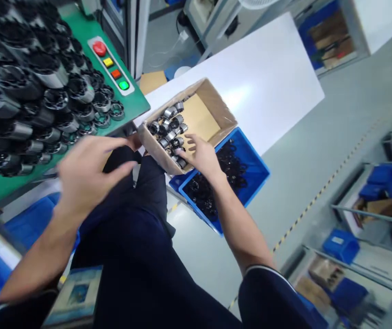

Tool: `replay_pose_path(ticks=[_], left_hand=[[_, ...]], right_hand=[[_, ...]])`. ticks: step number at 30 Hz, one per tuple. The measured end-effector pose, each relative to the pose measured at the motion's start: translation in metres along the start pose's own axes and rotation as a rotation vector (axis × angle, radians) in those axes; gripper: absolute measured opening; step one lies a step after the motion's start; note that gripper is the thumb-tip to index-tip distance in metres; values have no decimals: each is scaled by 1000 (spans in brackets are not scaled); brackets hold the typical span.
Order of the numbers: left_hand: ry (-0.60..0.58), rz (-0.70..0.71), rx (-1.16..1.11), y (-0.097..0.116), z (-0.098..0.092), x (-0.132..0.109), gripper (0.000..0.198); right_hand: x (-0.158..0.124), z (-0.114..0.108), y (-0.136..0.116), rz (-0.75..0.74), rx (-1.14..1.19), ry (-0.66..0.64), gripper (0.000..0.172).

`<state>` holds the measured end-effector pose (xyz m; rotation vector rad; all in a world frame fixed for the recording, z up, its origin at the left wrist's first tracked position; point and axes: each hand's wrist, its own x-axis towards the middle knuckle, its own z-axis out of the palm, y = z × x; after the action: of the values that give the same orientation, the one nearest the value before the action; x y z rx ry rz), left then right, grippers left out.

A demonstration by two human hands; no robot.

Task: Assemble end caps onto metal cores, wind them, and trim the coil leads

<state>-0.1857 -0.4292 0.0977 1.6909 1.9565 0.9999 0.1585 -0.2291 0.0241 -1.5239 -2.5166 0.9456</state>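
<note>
The open right hand, fingers spread, sits at the edge of a heap of steel-and-black rings at its 10 o'clock in a cardboard box; the open, empty left hand is farther off, at 8 o'clock.

Bright, blurred, warped toward the edges

Shiny metal rings in matt cardboard box.
</note>
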Motion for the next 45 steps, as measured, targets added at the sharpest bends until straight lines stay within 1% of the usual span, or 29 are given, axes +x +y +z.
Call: replay_pose_path(ticks=[2, 3, 4, 6, 8, 10, 12, 14, 16, 18, 20, 21, 23, 25, 27, 29, 30, 32, 35, 37, 38, 41, 43, 45], left_hand=[[-153, 90, 53, 21, 54, 26, 27], [-269, 120, 99, 28, 78, 41, 25], [-334, 126, 146, 32, 100, 56, 26], [-407, 154, 232, 34, 135, 85, 31], [-454, 220, 287, 32, 158, 112, 36], [-527, 292, 293, 28, 174, 132, 33], [-604, 346, 273, 24, 185, 147, 28], [-674, 392, 262, 21, 190, 156, 27], [-733, 420, 268, 20, 191, 162, 27], [-759, 417, 276, 22, 191, 168, 32], [-724, 396, 270, 27, 193, 177, 37], [-693, 390, 270, 32, 198, 182, 38], [-627, 384, 286, 42, 216, 197, 40], [-606, 379, 323, 53, 243, 212, 38], [-640, 314, 347, 58, 272, 227, 26], [-688, 243, 341, 55, 292, 239, 11], [-699, 223, 336, 50, 296, 244, 14], [-694, 251, 325, 33, 294, 253, 27], [-730, 335, 313, 5, 276, 263, 42], [-769, 363, 319, -8, 266, 265, 47], [-777, 370, 337, -12, 263, 265, 49], [-815, 397, 411, -9, 264, 265, 52], [-860, 408, 443, -1, 267, 263, 53], [-865, 427, 465, 11, 269, 260, 48]], right_hand=[[17, 16, 4, -15, -10, -21, 81], [22, 21, 5, -38, -3, -40, 88], [24, 25, 6, -63, 12, -57, 93], [23, 27, 10, -105, 53, -74, 95], [17, 27, 15, -123, 98, -72, 85], [9, 27, 19, -126, 143, -52, 71], [3, 30, 22, -120, 190, -17, 65], [0, 33, 23, -104, 231, 27, 61], [1, 32, 26, -82, 263, 59, 55], [4, 23, 33, -59, 289, 75, 48], [9, 5, 49, -26, 289, 103, 42], [12, -7, 59, -8, 267, 127, 39], [20, -30, 81, 13, 183, 178, 31], [32, -46, 100, 15, 83, 196, 22], [45, -51, 113, 31, 6, 168, 18], [57, -46, 119, 67, -63, 149, 24], [62, -41, 120, 78, -92, 147, 28], [68, -31, 117, 73, -124, 140, 30], [69, -16, 107, 74, -118, 58, 29], [66, -5, 99, 96, -92, 15, 29], [64, 0, 96, 98, -69, 14, 30], [60, 14, 94, 58, 11, 55, 31], [60, 19, 96, 46, 17, 79, 30], [61, 20, 96, 58, -13, 85, 33]])
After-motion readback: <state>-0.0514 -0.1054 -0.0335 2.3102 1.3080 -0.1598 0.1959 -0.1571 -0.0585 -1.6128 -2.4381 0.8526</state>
